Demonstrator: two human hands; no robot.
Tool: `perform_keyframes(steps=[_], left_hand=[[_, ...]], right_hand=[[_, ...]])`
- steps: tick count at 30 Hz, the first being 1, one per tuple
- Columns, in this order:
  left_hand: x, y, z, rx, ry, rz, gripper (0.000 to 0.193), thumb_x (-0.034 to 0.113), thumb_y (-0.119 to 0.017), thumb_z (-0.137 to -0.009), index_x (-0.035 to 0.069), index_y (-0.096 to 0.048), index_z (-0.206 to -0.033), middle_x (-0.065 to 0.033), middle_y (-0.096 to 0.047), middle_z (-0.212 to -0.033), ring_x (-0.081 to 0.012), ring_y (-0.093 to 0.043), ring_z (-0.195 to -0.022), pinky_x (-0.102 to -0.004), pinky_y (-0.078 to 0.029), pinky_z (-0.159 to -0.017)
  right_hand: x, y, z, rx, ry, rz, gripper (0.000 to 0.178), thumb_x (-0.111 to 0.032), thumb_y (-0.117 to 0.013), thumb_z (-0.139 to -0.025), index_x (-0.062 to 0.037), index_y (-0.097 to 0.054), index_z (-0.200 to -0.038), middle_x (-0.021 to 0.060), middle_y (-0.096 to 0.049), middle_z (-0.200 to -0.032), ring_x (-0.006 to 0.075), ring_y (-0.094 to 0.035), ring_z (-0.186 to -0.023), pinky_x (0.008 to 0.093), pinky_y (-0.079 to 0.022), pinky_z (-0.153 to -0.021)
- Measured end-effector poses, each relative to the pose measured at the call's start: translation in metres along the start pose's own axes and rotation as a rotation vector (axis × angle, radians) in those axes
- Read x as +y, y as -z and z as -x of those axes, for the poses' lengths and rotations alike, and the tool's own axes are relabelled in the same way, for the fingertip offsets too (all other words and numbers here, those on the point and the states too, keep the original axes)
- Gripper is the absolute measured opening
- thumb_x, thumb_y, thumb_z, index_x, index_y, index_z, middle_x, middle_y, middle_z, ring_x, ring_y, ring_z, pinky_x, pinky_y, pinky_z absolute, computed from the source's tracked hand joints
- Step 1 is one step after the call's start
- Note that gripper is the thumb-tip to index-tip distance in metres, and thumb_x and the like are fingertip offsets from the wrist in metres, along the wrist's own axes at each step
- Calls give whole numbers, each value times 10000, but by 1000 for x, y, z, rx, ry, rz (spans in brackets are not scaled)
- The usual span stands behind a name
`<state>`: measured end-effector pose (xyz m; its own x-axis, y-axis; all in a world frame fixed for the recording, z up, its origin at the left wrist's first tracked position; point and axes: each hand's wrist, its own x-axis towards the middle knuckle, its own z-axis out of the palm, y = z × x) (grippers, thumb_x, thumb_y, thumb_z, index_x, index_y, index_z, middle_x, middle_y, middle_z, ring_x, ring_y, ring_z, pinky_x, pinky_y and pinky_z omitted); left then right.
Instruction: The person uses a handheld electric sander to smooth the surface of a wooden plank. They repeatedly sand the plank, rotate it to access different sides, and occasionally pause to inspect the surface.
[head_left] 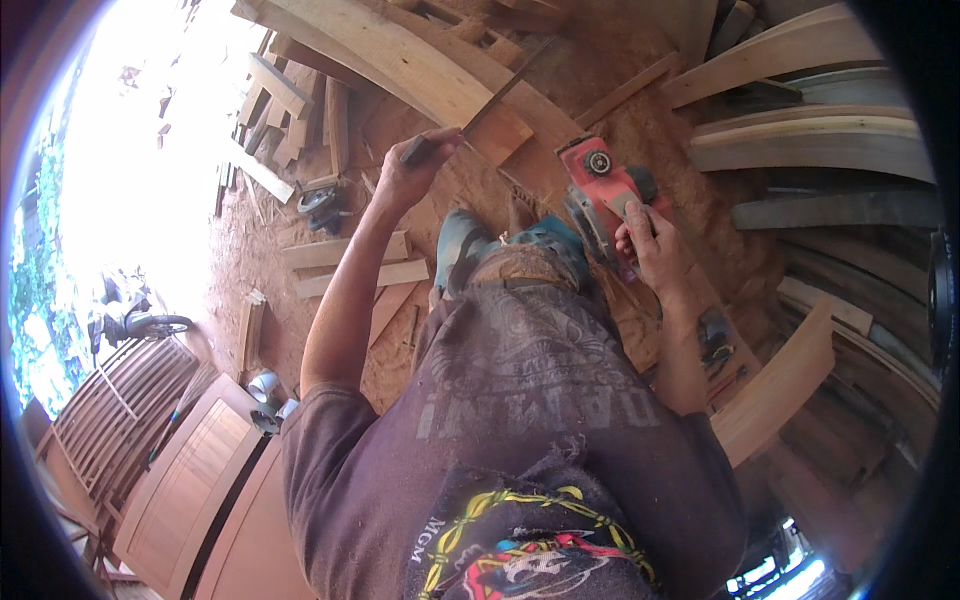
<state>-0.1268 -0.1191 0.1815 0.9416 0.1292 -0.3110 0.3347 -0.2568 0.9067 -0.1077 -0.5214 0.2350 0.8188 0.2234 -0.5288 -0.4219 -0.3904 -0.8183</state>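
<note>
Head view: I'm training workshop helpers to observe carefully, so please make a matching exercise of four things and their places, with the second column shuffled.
Things
1. red power tool
2. dark-handled tool
3. motorbike
4. curved boards

Places
A. in the left hand
B. along the picture's right side
C. in the right hand
D. toward the picture's left side

Pairs: 1-C; 2-A; 3-D; 4-B
</note>
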Motion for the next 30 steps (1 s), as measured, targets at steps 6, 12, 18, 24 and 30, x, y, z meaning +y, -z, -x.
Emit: perform_keyframes(steps=[6,12,18,24,30], left_hand=[[-5,4,-4,-13,-44,99,353,224,-733,-1042,69,-728,-1358,-36,-795,-1206,-104,-693,-1117,-301,-546,-991],[-9,15,18,220,46,356,377,191,-751,-1024,26,-715,-1361,-43,-802,-1186,-96,-695,-1066,-293,-534,-973],[-14,57,61,580,105,449,434,199,-750,-1026,-1,-671,-1403,-78,-758,-1251,-129,-692,-1068,-301,-533,-979],[-33,92,113,758,225,729,562,218,-709,-1061,-26,-516,-1528,-139,-724,-1319,-194,-652,-1253,-336,-512,-1054],[-46,129,117,859,218,790,482,175,-657,-1088,-63,-518,-1484,-174,-701,-1369,-261,-649,-1295,-373,-508,-1087]], right_hand=[[-9,-1,3,-77,-62,-15,586,-550,-563,-1093,15,-712,-1063,-34,-532,-699,41,-495,-590,230,-389,-513],[-50,-25,11,-125,-33,84,541,-538,-590,-1072,-14,-721,-1044,22,-591,-735,101,-553,-655,273,-428,-583],[-90,-62,-35,-265,-86,356,599,-557,-588,-1021,-8,-754,-1195,245,-760,-985,330,-745,-1020,436,-547,-896],[-125,-114,-77,-284,13,127,505,-517,-598,-1059,-87,-602,-795,-68,-494,-643,26,-465,-543,233,-362,-482],[-191,-185,-159,-345,144,39,558,-567,-600,-1046,-35,-712,-920,-55,-523,-675,36,-467,-516,253,-367,-445]])
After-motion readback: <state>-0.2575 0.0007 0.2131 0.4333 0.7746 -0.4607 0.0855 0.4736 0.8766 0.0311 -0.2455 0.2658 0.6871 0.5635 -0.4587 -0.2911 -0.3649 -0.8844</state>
